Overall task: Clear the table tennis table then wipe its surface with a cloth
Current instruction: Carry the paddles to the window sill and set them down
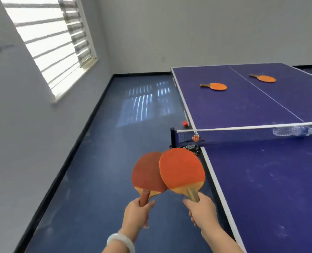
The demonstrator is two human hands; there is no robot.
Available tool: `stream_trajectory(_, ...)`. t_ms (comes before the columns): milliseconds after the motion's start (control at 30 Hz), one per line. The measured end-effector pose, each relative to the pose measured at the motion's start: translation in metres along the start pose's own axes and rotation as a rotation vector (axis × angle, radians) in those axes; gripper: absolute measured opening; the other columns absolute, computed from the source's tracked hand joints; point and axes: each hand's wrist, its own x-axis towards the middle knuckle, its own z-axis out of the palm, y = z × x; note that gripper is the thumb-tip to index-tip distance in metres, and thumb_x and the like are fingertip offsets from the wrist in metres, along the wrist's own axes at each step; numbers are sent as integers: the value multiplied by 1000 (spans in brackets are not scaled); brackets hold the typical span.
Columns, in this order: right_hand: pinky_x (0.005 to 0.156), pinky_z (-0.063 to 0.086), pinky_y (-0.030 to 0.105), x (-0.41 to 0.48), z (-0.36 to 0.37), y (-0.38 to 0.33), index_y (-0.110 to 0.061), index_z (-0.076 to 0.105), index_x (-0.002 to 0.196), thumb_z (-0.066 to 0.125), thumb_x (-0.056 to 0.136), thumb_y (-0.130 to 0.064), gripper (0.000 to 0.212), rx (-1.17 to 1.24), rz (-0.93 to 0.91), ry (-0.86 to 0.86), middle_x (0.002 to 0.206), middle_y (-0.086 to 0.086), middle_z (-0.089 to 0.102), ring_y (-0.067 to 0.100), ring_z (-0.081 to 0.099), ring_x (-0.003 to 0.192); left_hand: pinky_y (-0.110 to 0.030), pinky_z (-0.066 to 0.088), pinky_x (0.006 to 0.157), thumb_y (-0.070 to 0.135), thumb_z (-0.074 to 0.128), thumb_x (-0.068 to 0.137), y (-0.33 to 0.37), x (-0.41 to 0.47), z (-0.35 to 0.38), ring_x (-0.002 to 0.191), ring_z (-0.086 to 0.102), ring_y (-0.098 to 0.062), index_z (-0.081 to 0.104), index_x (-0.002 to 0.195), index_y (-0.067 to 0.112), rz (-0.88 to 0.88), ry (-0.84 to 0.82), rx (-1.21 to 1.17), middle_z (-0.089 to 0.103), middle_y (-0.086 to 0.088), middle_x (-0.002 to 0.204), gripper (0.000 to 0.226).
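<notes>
**Desk:** What is happening in the lower centre of the frame?

**Photographer:** A person is standing beside a blue table tennis table (261,179), which is filling the right half of the frame. The left hand (136,210) is gripping the handle of a darker red paddle (148,173), fingers curled tight around it. The right hand (201,209) is clenching the handle of a brighter orange paddle (181,169). The orange blade is overlapping the edge of the red one, both held upright over the blue floor (100,161), just off the table's left edge. A pale bangle (121,241) is sitting on the left wrist.

**Desk:** And what is lying on the table?

**Photographer:** Two more orange paddles are lying flat on the far half, upper right of the frame: one (214,86) nearer the left edge, the other (263,78) beyond the white centre line. The net (233,136) is stretching across the middle right, with an orange ball (195,138) resting against it near the black post. A clear plastic bottle (294,131) is showing through the mesh at the right, lying on its side. Pale smudges are marking the near half.

**Desk:** Anything else?

**Photographer:** A small red object (185,123) is sitting by the table's left edge beyond the net; I cannot tell what it is. A barred window (47,42) is glowing at upper left.
</notes>
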Motion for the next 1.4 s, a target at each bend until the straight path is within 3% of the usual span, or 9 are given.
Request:
stream_trajectory(333,41,30,25,105,211,-153,-12,47,70,61,85,-10,21,-12,-86,-176,53,3,45,14,36,42,-22,43,42,18,62,83,22,152,-195,40,48,-16,53,75,9,-36,179,1,50,0,52,15)
stream_trajectory(533,41,29,25,185,277,-210,-12,46,72,61,85,-10,20,-87,-100,-190,53,3,44,16,37,44,-23,46,45,19,64,85,49,255,-243,42,48,-14,50,75,11,-52,205,-48,49,-1,56,19)
stream_trajectory(1000,43,33,27,485,444,-414,-14,44,67,60,81,-11,21,-215,-165,-319,50,0,44,16,38,43,-24,45,45,22,66,88,150,562,-343,43,46,-12,51,77,10,-139,337,-150,49,0,56,23)
stream_trajectory(1100,45,33,28,499,458,-437,-13,46,69,61,82,-11,20,-196,-160,-326,51,2,45,18,39,45,-25,46,46,23,66,88,163,583,-356,43,47,-12,50,75,11,-151,349,-142,49,1,55,24)
stream_trajectory(1400,41,34,25,666,594,-565,-11,49,72,61,80,-8,15,-261,-218,-390,50,4,47,17,40,41,-26,47,45,25,68,84,206,802,-460,49,49,-14,49,71,14,-154,412,-139,49,2,57,26)
